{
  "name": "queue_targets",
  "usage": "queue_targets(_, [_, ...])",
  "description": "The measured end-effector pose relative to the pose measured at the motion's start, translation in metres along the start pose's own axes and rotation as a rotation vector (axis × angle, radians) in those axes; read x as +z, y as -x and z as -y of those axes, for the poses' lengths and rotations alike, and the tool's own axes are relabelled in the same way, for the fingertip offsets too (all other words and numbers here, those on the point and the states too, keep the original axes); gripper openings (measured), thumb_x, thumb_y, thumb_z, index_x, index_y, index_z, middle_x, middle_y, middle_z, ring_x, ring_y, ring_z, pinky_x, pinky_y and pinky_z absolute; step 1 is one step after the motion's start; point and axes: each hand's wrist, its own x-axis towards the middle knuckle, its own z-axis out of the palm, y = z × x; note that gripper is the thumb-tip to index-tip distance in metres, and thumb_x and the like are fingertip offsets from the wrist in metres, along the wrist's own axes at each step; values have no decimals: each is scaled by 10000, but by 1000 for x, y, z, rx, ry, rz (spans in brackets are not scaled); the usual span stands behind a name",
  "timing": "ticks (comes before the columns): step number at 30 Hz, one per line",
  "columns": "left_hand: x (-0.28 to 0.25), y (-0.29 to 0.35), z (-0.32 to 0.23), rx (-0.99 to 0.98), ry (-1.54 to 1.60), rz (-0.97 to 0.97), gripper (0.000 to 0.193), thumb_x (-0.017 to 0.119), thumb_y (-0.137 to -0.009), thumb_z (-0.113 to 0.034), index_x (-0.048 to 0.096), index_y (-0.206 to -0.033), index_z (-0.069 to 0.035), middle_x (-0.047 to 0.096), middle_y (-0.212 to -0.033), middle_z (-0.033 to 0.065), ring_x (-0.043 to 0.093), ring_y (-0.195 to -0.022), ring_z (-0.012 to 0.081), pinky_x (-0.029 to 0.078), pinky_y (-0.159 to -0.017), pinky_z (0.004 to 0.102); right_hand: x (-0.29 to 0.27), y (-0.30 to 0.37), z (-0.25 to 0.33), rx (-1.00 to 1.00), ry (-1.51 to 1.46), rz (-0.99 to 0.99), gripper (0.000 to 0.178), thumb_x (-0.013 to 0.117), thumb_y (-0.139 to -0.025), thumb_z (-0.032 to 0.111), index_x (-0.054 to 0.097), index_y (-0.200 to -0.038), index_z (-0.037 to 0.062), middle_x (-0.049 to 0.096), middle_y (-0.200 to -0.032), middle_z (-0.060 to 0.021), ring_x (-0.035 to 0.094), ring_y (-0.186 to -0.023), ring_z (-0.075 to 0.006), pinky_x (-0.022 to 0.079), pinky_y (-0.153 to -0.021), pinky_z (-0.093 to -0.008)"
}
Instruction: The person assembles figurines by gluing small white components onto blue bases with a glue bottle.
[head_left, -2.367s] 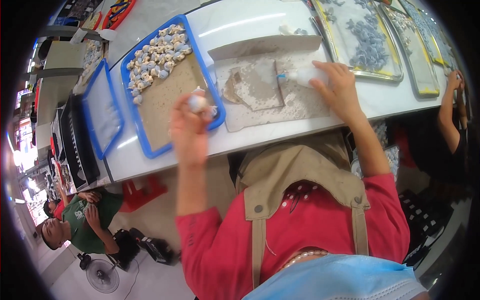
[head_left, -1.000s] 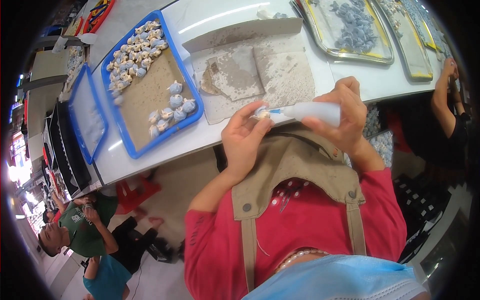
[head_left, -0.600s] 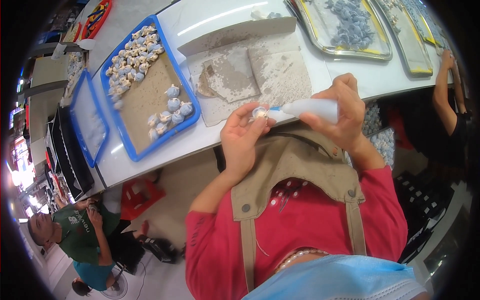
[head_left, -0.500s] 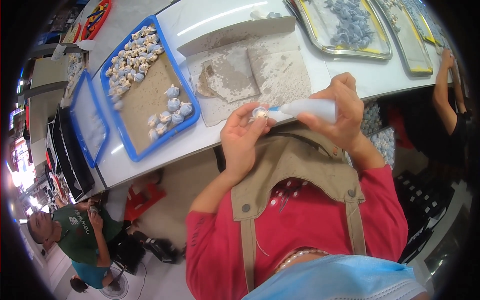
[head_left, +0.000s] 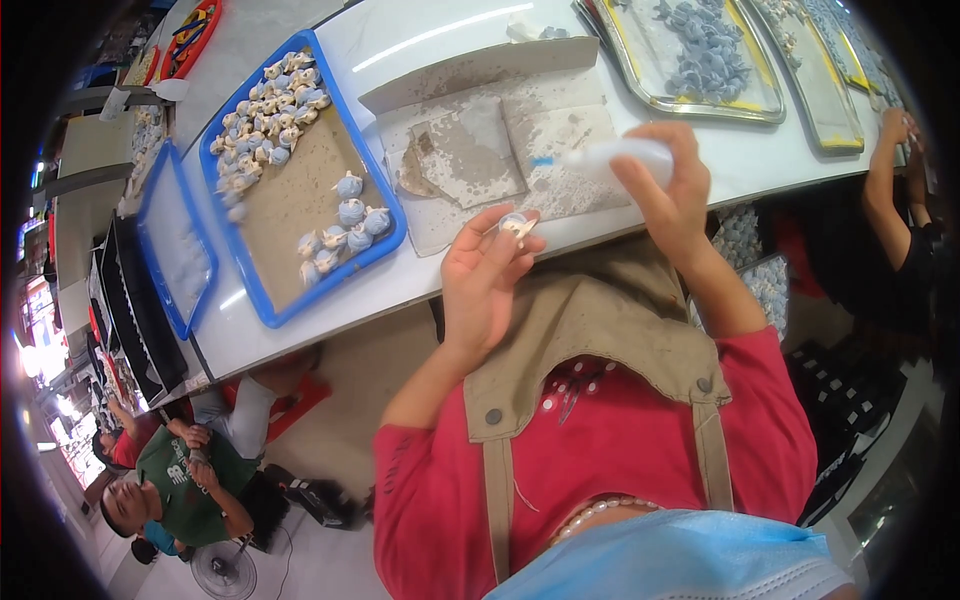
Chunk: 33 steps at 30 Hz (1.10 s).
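My left hand (head_left: 482, 272) is closed around a small cream-and-blue figure piece (head_left: 517, 227), held between thumb and fingers just over the table's near edge. In my right hand (head_left: 682, 190) is a white squeeze bottle (head_left: 640, 155) with a thin blue nozzle tip (head_left: 543, 161). The bottle lies nearly level above the stained cardboard (head_left: 570, 130), its tip pointing left and apart from the figure piece. A blue-rimmed tray (head_left: 392, 205) to the left holds many similar blue-and-cream pieces (head_left: 290, 95), with a smaller group (head_left: 350, 212) at its right side.
Metal-rimmed trays (head_left: 690, 112) at the far right carry blue-grey parts (head_left: 705, 60). Another blue tray (head_left: 180, 240) stands further left, near a red basket (head_left: 190, 38). A co-worker's arm (head_left: 880, 190) is at the right; a person in green (head_left: 195, 480) sits at lower left.
My right hand has lifted the bottle up and away, so its tip has left the figure piece. My left hand has barely moved. The person in green has shifted position.
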Motion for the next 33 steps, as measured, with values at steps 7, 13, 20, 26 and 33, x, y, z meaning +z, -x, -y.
queue_targets(7, [-10, -3, -8, -114, 280, 393, 338, 546, -893, -48, 471, -1220, -8, 552, -1171, 231, 601, -876, 189, 481, -724, 229, 22, -22, -22, 98, 153, 6, 210, 678, -797, 237, 659, -874, 42, 616, -830, -94, 555, -828, -230, 418, -725, -328])
queue_targets(13, [-4, -6, -9, -122, 163, 324, 315, 547, -889, -41, 491, -1197, -5, 568, -1149, 214, 599, -870, 192, 477, -731, 235, -29, -52, -56, -130, 405, -85, 193, 686, -784, 199, 656, -922, 67, 661, -884, -69, 576, -879, -211, 441, -778, -328])
queue_targets(20, [7, -7, -5, -165, 18, 261, 294, 555, -889, -45, 508, -1178, -18, 585, -1136, 177, 609, -875, 175, 491, -738, 228, -58, -79, -72, -180, 925, 132, 131, 659, -776, 201, 663, -862, 102, 650, -789, -51, 579, -794, -233, 425, -711, -344])
queue_targets(26, [13, -6, -2, -161, -37, 255, 293, 555, -890, -48, 509, -1178, -20, 591, -1130, 164, 610, -877, 170, 495, -731, 219, -51, -97, -88, -49, 899, 278, 190, 632, -815, 191, 668, -980, 102, 663, -867, -63, 610, -825, -218, 461, -732, -326])
queue_targets(33, [18, -7, 0, -178, -56, 208, 292, 556, -892, -55, 508, -1178, -16, 586, -1134, 160, 610, -878, 162, 496, -736, 213, -57, -101, -104, 132, 266, 154, 241, 630, -857, 161, 650, -1090, 104, 663, -875, -35, 604, -793, -101, 478, -707, -228])
